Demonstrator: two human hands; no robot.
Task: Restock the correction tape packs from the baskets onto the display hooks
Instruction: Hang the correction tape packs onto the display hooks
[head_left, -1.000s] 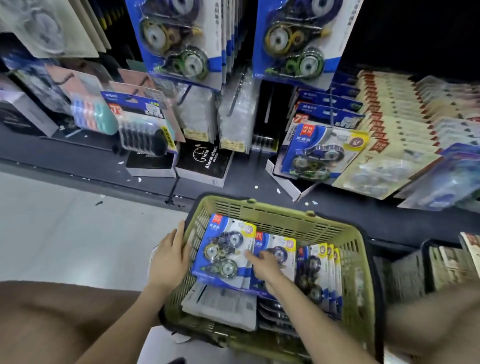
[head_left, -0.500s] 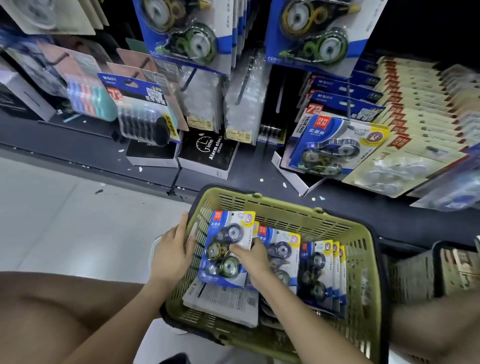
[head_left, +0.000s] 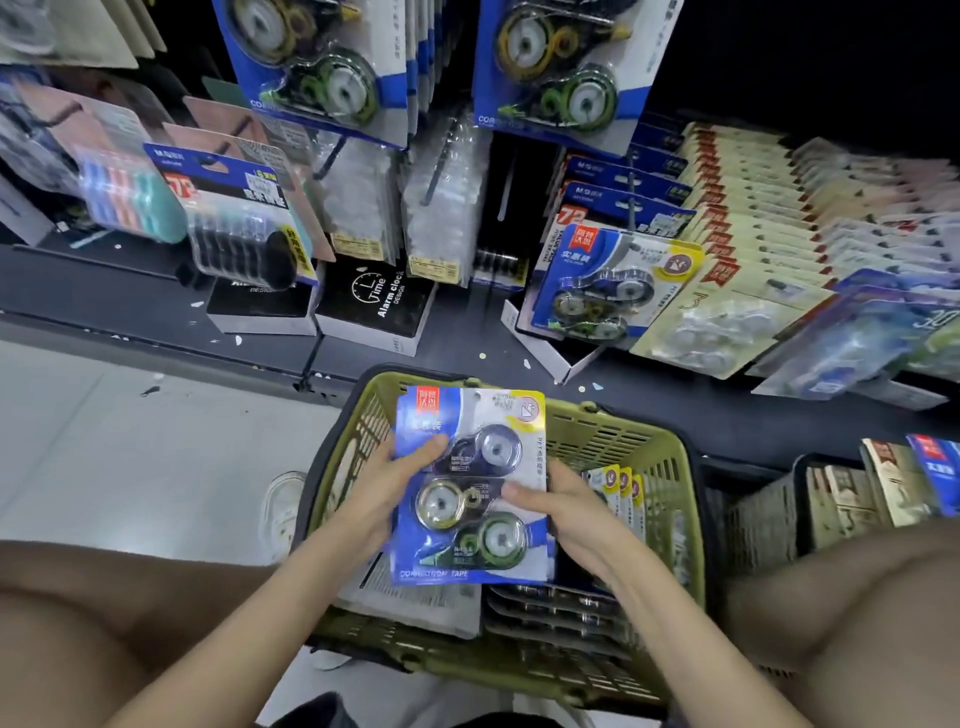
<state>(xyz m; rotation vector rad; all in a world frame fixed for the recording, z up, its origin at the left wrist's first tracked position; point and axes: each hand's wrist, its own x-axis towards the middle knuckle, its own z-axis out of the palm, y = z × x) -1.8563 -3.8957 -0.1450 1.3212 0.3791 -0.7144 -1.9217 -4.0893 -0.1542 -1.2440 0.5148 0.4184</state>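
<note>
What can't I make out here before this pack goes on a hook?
Head view.
1. Stock left in the green basket: covered by the held correction tape pack, left hand and right hand.
2. Display hooks: hidden behind the hanging packs, cut off by the top edge.
3. Held pack's small print: blurred.

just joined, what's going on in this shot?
A person at a stationery display holds one blue correction tape pack in both hands above a green basket. The left hand grips its left edge and the right hand its right edge, thumbs on the front. More packs stand upright in the basket. Similar hanging packs show on the display above; the held one is not yet on a hook.
</note>
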